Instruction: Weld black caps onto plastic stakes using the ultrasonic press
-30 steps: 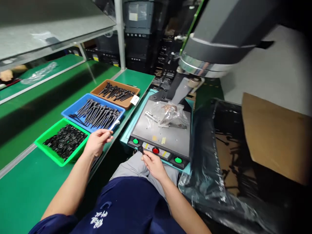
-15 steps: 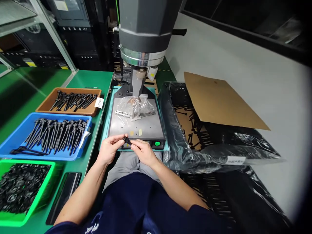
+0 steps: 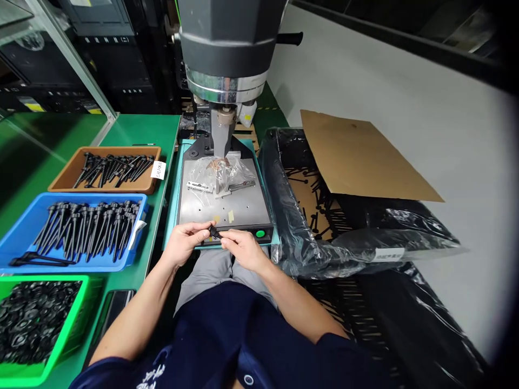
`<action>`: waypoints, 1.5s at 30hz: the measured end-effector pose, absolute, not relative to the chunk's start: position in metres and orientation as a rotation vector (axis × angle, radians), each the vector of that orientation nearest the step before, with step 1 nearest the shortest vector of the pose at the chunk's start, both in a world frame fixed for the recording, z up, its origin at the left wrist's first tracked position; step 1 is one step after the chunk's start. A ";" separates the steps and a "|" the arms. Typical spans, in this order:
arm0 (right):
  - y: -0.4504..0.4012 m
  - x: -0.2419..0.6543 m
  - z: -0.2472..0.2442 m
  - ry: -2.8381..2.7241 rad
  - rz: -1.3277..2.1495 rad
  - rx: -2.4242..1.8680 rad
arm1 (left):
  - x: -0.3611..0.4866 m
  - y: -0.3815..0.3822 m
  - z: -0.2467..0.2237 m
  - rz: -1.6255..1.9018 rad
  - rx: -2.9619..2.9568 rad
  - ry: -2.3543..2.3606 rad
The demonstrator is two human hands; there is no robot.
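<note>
From here I see big black boxes piled at the far left, with a grey box on top. A silver post stands in front. On the right is a brown cardboard sheet, near a pale wall.

On the green counter at left, a blue rectangular plastic tray sits before a brown plastic tray and behind a green plastic tray — a flat grey metal plate to their right.
</note>
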State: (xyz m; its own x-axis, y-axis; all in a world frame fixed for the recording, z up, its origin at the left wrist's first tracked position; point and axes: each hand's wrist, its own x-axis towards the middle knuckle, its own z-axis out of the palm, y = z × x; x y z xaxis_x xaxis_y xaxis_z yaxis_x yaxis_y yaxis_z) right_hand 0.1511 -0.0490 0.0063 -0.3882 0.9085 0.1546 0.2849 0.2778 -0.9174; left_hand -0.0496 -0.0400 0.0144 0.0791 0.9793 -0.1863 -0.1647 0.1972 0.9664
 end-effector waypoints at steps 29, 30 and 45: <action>-0.040 0.168 -0.010 -1.237 1.656 -1.102 | -0.021 -0.018 0.009 0.983 1.063 1.167; -0.040 0.169 -0.008 -1.181 1.744 -1.074 | -0.019 -0.019 0.008 1.000 1.075 1.177; -0.037 0.167 -0.010 -1.127 1.672 -1.093 | -0.006 -0.017 0.003 1.034 0.850 1.065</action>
State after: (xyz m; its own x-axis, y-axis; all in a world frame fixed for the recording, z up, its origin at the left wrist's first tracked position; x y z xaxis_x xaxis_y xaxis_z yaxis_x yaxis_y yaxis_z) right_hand 0.1666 -0.0368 -0.0095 -0.2844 0.9358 -0.2082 -0.1577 -0.2599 -0.9527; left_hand -0.0057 -0.0166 0.0032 0.1421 0.9511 -0.2743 -0.2462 0.3023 0.9209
